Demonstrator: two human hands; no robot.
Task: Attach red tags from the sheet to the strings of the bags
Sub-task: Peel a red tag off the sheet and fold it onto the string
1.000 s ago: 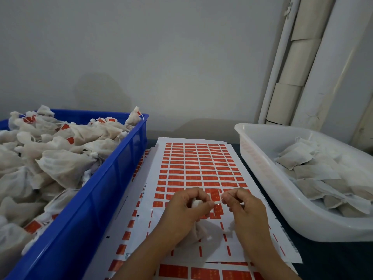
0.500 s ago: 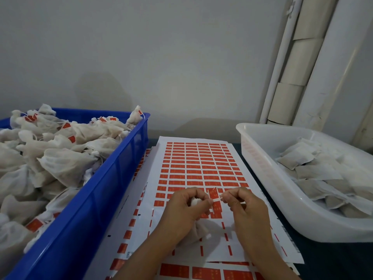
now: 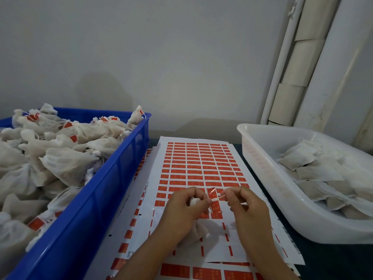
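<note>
Grey wall stood behind a dark table (image 3: pixel 333 265) spread with a sheet (image 3: pixel 199 168) of red tags. From the head camera, the left hand (image 3: pixel 186 209) curled around a small white bag (image 3: pixel 194 231) above the sheet's near rows. The right hand (image 3: pixel 247 205) pinched the bag's string (image 3: pixel 219 197), stretched between both hands beside a lifted red tag (image 3: pixel 212 191). Left, a blue bin (image 3: pixel 113 188) held tagged bags; right, a white tub (image 3: pixel 262 158) held untagged ones.
</note>
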